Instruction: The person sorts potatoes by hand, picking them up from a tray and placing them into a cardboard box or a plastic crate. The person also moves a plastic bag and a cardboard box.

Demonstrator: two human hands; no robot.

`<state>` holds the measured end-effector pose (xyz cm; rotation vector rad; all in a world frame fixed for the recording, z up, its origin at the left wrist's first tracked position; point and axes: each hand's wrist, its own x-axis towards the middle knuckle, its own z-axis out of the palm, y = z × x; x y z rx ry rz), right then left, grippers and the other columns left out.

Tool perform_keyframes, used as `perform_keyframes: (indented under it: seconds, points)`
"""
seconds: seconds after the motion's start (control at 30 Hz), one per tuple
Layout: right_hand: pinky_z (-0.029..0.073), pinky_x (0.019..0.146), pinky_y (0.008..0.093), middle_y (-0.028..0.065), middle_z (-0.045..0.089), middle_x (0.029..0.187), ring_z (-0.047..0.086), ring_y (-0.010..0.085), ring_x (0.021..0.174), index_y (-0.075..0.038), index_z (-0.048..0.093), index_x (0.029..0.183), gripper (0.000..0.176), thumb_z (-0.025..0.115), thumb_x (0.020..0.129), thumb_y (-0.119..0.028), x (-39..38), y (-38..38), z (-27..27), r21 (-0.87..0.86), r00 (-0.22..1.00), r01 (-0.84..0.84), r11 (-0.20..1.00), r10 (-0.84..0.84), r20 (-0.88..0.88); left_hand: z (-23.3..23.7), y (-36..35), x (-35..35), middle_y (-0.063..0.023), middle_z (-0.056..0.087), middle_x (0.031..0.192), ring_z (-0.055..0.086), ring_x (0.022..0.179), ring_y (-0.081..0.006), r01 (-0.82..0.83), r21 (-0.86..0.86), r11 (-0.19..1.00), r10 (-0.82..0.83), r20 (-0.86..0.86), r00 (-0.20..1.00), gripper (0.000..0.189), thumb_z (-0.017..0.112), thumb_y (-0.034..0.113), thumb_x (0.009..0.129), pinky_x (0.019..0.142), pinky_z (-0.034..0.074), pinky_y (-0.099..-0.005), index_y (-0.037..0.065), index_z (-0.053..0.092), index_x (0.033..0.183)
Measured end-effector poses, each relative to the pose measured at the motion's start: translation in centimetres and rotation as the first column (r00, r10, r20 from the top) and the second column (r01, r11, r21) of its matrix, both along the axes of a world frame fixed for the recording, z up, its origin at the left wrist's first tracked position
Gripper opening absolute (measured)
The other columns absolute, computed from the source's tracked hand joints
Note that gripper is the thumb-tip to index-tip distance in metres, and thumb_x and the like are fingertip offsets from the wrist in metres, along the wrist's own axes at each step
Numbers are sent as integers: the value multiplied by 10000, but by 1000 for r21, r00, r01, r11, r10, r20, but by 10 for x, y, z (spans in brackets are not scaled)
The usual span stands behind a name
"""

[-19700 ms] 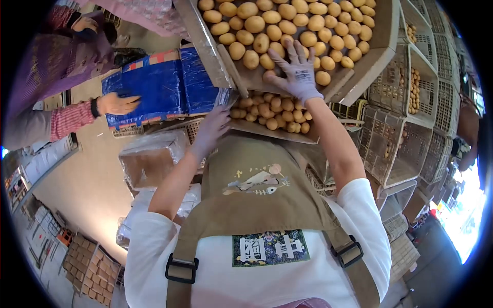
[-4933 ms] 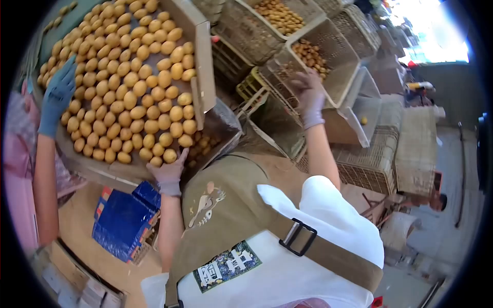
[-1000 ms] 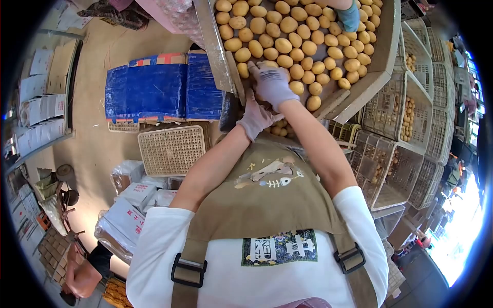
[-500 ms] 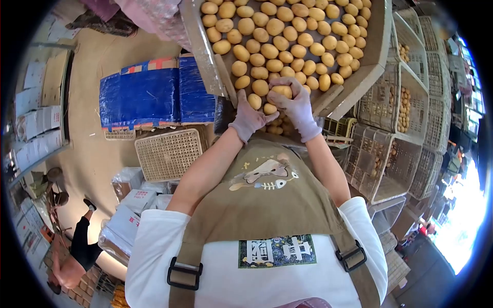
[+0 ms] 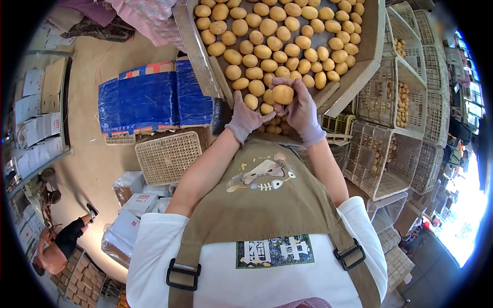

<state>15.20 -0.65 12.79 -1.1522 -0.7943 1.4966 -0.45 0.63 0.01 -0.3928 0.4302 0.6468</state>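
Yellow potatoes (image 5: 268,65) lie spread over the sloped tray (image 5: 377,49) in front of me. At its narrow mouth, my right hand (image 5: 304,114) in a pale glove is closed around one potato (image 5: 282,94), lifted above the others. My left hand (image 5: 246,119), also gloved, stays at the mouth's left side with thumb and fingers apart. Two loose potatoes (image 5: 250,101) sit between its thumb and fingers, beside or touching them; the hand does not grip them. Below the mouth, more potatoes (image 5: 275,124) show partly, half hidden by my hands and apron.
Stacked plastic crates (image 5: 377,159), some holding potatoes, stand close on the right. On the left are a blue-wrapped stack (image 5: 138,102), an upturned crate (image 5: 169,156) and wrapped white boxes (image 5: 123,226). A person (image 5: 64,244) is farther off at lower left.
My right hand has turned the potato, which now shows more fully toward me. The left hand has hardly moved. The person at lower left has shifted position slightly.
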Motion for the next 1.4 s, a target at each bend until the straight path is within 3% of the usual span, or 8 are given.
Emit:
perform_keyframes:
  seconds: [0.47, 0.57, 0.63, 0.7, 0.9, 1.07, 1.27, 1.4]
  points:
    - [516, 795, 248, 41, 651, 1079, 627, 120, 890, -53, 591, 1289, 468, 693, 833, -89, 165, -173, -21, -557, 938, -6, 831, 198, 286, 18, 2, -2, -22, 330, 1593, 294, 1465, -322, 4, -18, 1000, -7, -173, 985, 786, 291, 721, 939, 1107, 232, -697, 201, 319, 1528]
    - [516, 855, 291, 65, 686, 1055, 660, 154, 928, -85, 655, 1229, 374, 705, 869, -172, 166, -214, -21, -570, -332, 157, 807, 586, 739, 19, 3, 3, -19, 368, 1568, 331, 1447, -313, 24, -38, 999, -32, -225, 974, 749, 301, 705, 951, 1102, 237, -689, 205, 346, 1507]
    - [508, 908, 342, 115, 688, 1118, 668, 233, 1001, -74, 679, 1189, 313, 671, 895, -181, 137, -165, -11, -326, 528, 219, 920, 170, 832, 16, 1, 5, -20, 406, 1537, 366, 1424, -314, 39, -28, 999, -45, -258, 965, 704, 317, 681, 961, 1092, 257, -686, 211, 377, 1483]
    - [494, 949, 376, 142, 665, 1210, 642, 294, 1090, -79, 673, 1204, 317, 652, 901, -174, 74, -98, 38, -158, 653, 134, 978, 33, 757, 8, -2, 3, -36, 397, 1530, 359, 1421, -322, 84, 96, 992, -60, -229, 972, 594, 378, 556, 986, 1071, 304, -699, 185, 403, 1449]
    - [123, 1180, 613, 203, 375, 1538, 287, 449, 1437, -224, 559, 1396, 615, 614, 851, -503, 24, -2, -68, -72, -88, -219, 973, 53, 995, -59, -22, -13, -50, 435, 1485, 390, 1393, -284, 478, 441, 760, -45, -698, 715, 646, 501, 559, 937, 1101, 280, -637, 187, 388, 1453]
    - [475, 875, 505, 131, 610, 1184, 598, 372, 1034, -159, 710, 1109, 307, 608, 869, -320, 51, 31, -29, -96, 145, -261, 961, 137, 980, 22, -7, -15, -49, 357, 1557, 320, 1445, -305, 151, 30, 988, -128, -382, 915, 858, 422, 759, 883, 1155, 118, -631, 234, 263, 1543]
    - [86, 1125, 723, 148, 179, 1641, 92, 491, 1491, -399, 467, 1451, 699, 658, 796, -552, 19, 13, -40, -325, -229, -343, 881, 257, 939, 16, -7, -11, -93, 387, 1531, 374, 1399, -334, 72, 31, 997, -56, -353, 934, 903, 537, 703, 872, 1153, 222, -607, 148, 266, 1532]
    - [117, 1189, 606, 144, 265, 1608, 117, 449, 1498, -397, 593, 1352, 580, 675, 790, -516, 47, 11, -30, -448, -216, -321, 834, 396, 892, -9, -18, -23, -134, 398, 1507, 427, 1369, -285, 807, 473, 354, 220, -881, 420, 907, 751, 229, 801, 1149, 337, -406, 59, 229, 1522]
